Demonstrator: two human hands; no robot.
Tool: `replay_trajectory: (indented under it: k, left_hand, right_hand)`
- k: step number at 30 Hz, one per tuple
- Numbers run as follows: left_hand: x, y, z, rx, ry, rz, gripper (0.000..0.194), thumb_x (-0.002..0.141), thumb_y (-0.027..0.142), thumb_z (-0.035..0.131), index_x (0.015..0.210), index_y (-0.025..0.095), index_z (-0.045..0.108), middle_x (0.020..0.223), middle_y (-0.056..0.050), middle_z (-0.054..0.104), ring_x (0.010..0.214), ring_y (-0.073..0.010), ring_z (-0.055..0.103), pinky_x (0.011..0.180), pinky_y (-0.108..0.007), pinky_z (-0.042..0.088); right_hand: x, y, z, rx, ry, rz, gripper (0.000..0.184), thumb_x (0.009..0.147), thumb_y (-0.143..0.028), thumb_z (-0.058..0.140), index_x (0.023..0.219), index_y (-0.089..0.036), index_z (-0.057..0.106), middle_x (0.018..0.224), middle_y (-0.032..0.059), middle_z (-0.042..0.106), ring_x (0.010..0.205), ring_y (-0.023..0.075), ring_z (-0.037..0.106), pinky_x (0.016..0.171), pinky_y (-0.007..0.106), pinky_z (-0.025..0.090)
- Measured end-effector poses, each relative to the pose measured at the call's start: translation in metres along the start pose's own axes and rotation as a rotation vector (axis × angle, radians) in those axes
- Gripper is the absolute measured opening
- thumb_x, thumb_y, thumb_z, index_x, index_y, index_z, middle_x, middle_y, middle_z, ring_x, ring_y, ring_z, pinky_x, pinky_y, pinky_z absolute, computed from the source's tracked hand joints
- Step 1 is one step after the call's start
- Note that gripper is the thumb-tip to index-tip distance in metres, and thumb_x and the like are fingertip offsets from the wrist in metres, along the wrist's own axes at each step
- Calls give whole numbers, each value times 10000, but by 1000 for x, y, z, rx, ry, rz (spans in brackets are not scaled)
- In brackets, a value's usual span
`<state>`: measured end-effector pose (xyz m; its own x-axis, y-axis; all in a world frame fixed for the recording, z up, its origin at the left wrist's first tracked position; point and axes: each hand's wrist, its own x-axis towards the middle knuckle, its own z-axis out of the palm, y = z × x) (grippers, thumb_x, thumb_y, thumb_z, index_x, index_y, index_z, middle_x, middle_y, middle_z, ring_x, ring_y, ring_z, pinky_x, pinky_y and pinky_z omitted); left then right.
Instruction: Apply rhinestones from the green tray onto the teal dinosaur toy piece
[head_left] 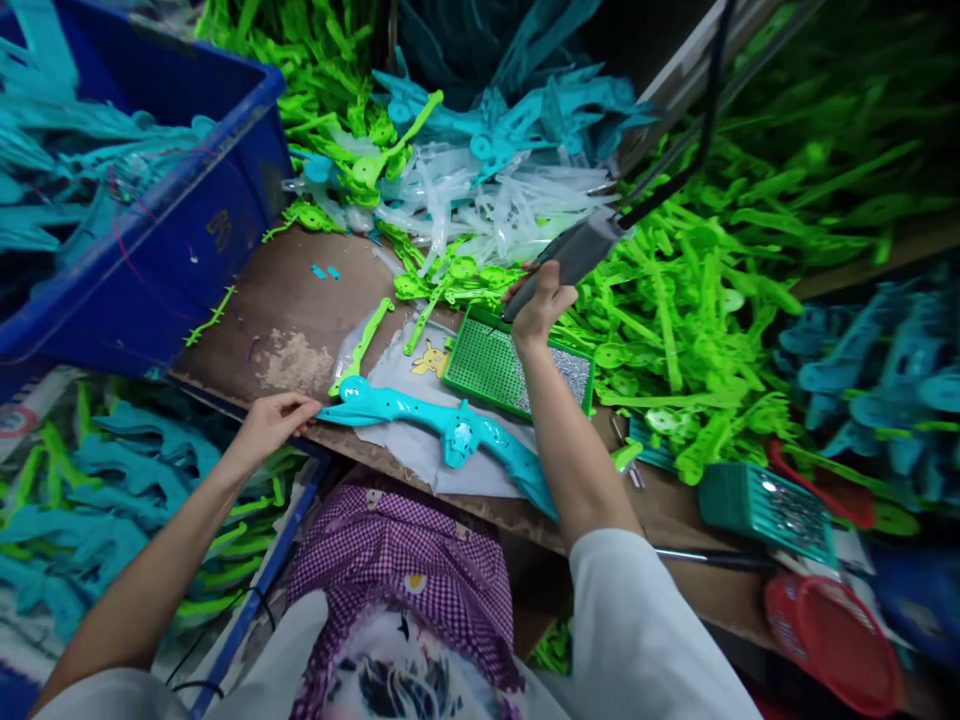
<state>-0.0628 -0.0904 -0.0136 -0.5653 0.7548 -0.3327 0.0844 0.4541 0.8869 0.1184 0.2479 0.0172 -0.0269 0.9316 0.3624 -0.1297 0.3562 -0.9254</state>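
Observation:
A long turquoise plastic part (397, 408) lies along the front edge of the workbench, on a pale cloth (420, 465). My left hand (279, 420) pinches its left tip between thumb and fingers. In my right hand (541, 308) is a grey electric screwdriver (581, 255) with a black cord, its lower end over a green screw tray (480, 365). The tray has a grid of holes, and loose silver screws (571, 375) fill its right side. My right forearm hides part of the tray and of the turquoise part. Beside the part's left end lies a slim lime-green piece (367, 345).
A blue crate (247, 150) of turquoise parts stands at the left. Lime-green parts (667, 300) are heaped at the right, with clear plastic pieces (480, 205) at the back. A teal box (765, 510) of small metal pieces and a red basket (832, 640) sit at the right front.

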Motion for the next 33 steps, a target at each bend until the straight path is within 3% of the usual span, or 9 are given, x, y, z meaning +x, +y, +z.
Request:
replay_trajectory:
  k: [7, 17, 20, 24, 27, 33]
  left_hand:
    - [-1, 4, 0, -1, -13, -44, 463, 627, 589, 731, 774, 150, 716, 606, -18, 660, 537, -131, 559, 509, -217, 450]
    - [1, 1, -1, 8, -27, -42, 453, 632, 587, 728, 775, 157, 720, 607, -18, 659, 536, -132, 554, 506, -224, 442]
    - [1, -1, -1, 1, -39, -24, 418, 654, 561, 724, 774, 160, 714, 591, -14, 642, 535, -128, 546, 500, -223, 437]
    - [1, -5, 0, -32, -41, -14, 345, 692, 507, 715, 755, 169, 681, 584, -7, 621, 519, -113, 532, 491, -222, 436]
    - [0, -6, 3, -81, -39, -26, 322, 695, 483, 717, 746, 172, 652, 607, -8, 625, 511, -104, 528, 488, -224, 437]
    - [1, -6, 6, -155, -31, -68, 354, 648, 486, 746, 714, 161, 622, 570, 3, 602, 507, -104, 523, 490, -221, 414]
  right_hand:
    - [3, 5, 2, -7, -21, 1, 567, 806, -735, 358, 764, -205, 554, 515, -48, 472, 449, 126, 566, 413, 236, 363]
    - [1, 7, 4, 53, -33, 13, 538, 795, -720, 417, 740, -203, 559, 500, -50, 489, 400, 122, 523, 400, 256, 360]
    - [6, -6, 1, 49, -1, -3, 559, 798, -734, 387, 785, -209, 579, 492, -46, 482, 404, 130, 524, 397, 264, 354]
    - [2, -48, -3, 157, 38, 4, 561, 700, -791, 438, 713, -242, 552, 451, -58, 453, 355, 102, 472, 354, 251, 339]
    - [-32, -80, 7, 315, -49, 27, 598, 637, -838, 446, 677, -249, 540, 422, -58, 450, 316, 106, 453, 298, 239, 306]
    - [-150, -93, 63, 571, -548, 192, 597, 620, -809, 562, 771, -234, 604, 479, -46, 514, 349, 131, 504, 310, 256, 376]
